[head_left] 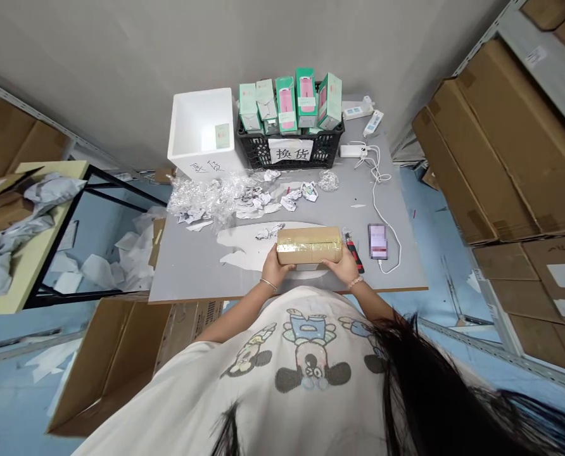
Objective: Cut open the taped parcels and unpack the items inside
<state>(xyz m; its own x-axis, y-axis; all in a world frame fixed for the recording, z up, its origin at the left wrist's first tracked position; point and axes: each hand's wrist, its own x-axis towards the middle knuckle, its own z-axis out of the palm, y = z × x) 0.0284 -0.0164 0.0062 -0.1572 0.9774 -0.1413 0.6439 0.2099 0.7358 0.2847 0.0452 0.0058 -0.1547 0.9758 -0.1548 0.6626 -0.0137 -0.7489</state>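
A brown cardboard box with shiny tape along it is held level above the near part of the grey table. My left hand grips its left end, and my right hand grips its right end, thumbs on the near side. Beneath and behind the box lies white paper. Close to my right hand is a red and black tool. A phone with a white cable rests further right.
Behind stand a white foam box and a black basket full of green boxes. Crumpled plastic wrap and paper scraps lie before them. Power strips sit back right. An open carton stands on the floor left.
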